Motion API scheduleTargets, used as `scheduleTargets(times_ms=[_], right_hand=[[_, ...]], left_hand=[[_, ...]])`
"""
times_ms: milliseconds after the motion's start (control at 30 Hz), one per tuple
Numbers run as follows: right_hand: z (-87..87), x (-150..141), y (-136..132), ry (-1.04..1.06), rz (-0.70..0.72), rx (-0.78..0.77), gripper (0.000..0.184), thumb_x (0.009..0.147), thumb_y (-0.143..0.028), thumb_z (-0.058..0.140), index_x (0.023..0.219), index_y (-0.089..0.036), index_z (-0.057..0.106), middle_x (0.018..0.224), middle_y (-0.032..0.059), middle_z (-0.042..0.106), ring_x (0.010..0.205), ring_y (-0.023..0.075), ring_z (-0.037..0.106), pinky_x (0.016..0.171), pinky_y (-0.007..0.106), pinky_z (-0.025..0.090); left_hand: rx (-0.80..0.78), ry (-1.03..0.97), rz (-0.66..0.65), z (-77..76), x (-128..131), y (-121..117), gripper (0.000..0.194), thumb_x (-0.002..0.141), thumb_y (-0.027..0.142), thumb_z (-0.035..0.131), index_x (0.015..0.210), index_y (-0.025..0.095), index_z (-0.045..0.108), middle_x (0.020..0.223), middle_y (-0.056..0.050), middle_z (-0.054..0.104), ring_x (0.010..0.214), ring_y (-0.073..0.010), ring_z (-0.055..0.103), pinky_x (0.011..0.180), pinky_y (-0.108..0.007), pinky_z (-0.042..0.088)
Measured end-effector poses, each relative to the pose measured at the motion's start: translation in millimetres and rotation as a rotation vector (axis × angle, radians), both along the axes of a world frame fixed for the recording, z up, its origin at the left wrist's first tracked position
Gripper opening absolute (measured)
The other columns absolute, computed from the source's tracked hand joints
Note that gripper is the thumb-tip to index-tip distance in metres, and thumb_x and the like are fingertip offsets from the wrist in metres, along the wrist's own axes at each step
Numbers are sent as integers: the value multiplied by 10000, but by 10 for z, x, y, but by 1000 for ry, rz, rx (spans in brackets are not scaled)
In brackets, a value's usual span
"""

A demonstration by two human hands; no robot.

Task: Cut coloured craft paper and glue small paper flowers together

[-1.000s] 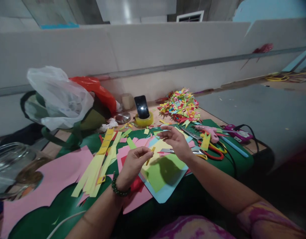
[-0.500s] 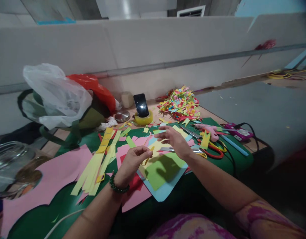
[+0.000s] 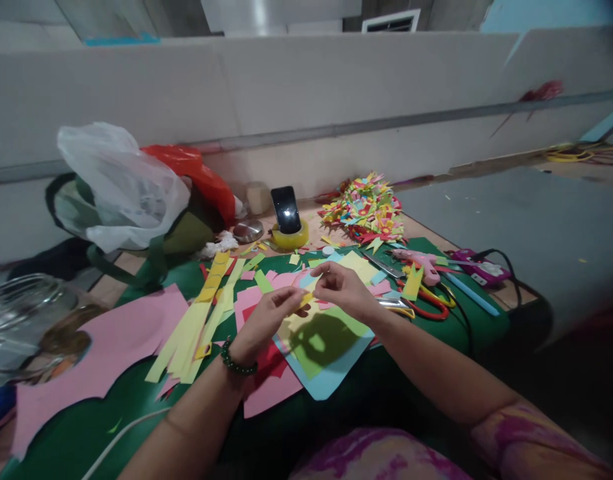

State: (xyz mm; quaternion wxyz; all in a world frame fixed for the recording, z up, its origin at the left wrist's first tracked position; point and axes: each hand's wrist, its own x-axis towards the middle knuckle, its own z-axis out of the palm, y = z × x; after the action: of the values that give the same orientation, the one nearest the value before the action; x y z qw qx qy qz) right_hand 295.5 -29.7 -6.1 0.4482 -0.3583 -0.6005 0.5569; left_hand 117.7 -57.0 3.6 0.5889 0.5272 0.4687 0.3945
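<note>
1. Head view, nearest: the left hand [image 3: 264, 319], a dark beaded bracelet [image 3: 238, 365] at its wrist, has its grip pinched on a small yellow piece [image 3: 308, 298].
2. That piece is held up above coloured sheets, between the two hands, partly hidden by fingers. The long axis of the part that shows slants gently, rising from the left fingertips and pointing toward the right ones.
3. The right hand [image 3: 345, 293] has thumb and fingers bent together just beside the piece's right end; I cannot tell whether its grip is closed on it.
4. Half a second ago the right hand was apart with fingers spread, and the piece stood more steeply; now the hands nearly meet and the piece lies flatter.
5. Beneath are a light-blue sheet [image 3: 331, 383] and a green sheet [image 3: 311, 360], with pale yellow strips [image 3: 179, 347] to the left.
6. To the right lie red-handled scissors [image 3: 431, 305], then a pink glue gun [image 3: 426, 265].
7. Farther back on the desk [image 3: 314, 230] are a yellow tape roll [image 3: 292, 239], a tilted phone [image 3: 285, 208] and a heap of paper flowers [image 3: 364, 210].
</note>
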Motion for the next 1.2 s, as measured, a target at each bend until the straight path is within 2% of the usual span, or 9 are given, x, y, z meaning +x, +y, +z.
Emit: scheduleTargets(times_ms=[133, 333, 500, 600, 733, 833, 1033, 1100, 1200], right_hand=[[-28, -2, 52, 55, -129, 49, 325, 656, -356, 713, 898, -195, 567, 629, -44, 560, 578, 107, 509, 555, 250, 403], [-70, -96, -5, 28, -67, -5, 341, 640, -362, 738, 894, -191, 589, 659, -29, 598, 605, 121, 544, 576, 263, 427], [-47, -41, 101, 302, -201, -147, 397, 601, -378, 773, 916, -207, 601, 815, 5, 675, 704, 125, 593, 643, 255, 445], [-29, 2, 172, 417, -252, -199, 427, 506, -330, 836, 853, -220, 611, 749, -17, 662, 681, 122, 591, 646, 256, 457], [57, 62, 143, 508, -204, -251, 439, 429, -329, 876, 765, -211, 621, 705, -28, 650, 694, 120, 607, 691, 261, 482], [146, 132, 31, 472, -139, -214, 476, 486, -388, 861, 858, -197, 634, 716, -17, 664, 652, 107, 593, 658, 253, 471], [159, 203, -285, 287, -175, 1, 421, 655, -390, 768, 965, -190, 564, 571, -94, 481, 492, 62, 398, 489, 211, 314], [119, 178, -405, 236, -199, 77, 429, 681, -367, 747, 1011, -194, 535, 597, -94, 464, 519, 71, 408, 514, 217, 333], [51, 123, -541, 152, -142, 145, 475, 726, -361, 717, 1112, -193, 497, 657, -78, 480, 549, 78, 431, 530, 218, 352]], left_hand=[[-173, -176, 99, -11, -16, 22, 552, 703, 641, 625, 971, 160, 664, 805, -62, 684, 666, -162, 628, 704, -309, 487], [-17, -41, 120, -68, 2, 43, 333, 572, 405, 810, 744, 158, 668, 716, -1, 629, 647, -116, 581, 679, -256, 466], [9, -10, 151, -54, -70, 81, 228, 591, 342, 773, 685, 162, 670, 665, 15, 617, 598, -98, 548, 655, -244, 462], [21, 179, 43, -16, -125, 94, 162, 584, 287, 741, 670, 155, 704, 669, -20, 657, 638, -145, 590, 670, -274, 475], [139, 390, -24, 67, -224, 94, 352, 577, 270, 755, 918, 185, 760, 1052, -106, 721, 990, -285, 629, 861, -372, 477], [350, 431, -14, 128, -300, 96, 483, 644, 377, 757, 1109, 257, 709, 1240, -82, 652, 1204, -307, 522, 1011, -430, 395], [730, 527, 208, 199, -149, -38, 322, 707, 535, 682, 769, 229, 764, 952, -82, 724, 964, -256, 639, 943, -427, 462], [755, 517, 174, 245, -27, -165, 365, 705, 540, 688, 901, 241, 758, 894, -57, 744, 902, -237, 669, 878, -381, 509], [712, 534, 85, 317, 99, -345, 329, 738, 561, 652, 832, 262, 754, 817, -19, 759, 765, -206, 696, 730, -300, 555]])
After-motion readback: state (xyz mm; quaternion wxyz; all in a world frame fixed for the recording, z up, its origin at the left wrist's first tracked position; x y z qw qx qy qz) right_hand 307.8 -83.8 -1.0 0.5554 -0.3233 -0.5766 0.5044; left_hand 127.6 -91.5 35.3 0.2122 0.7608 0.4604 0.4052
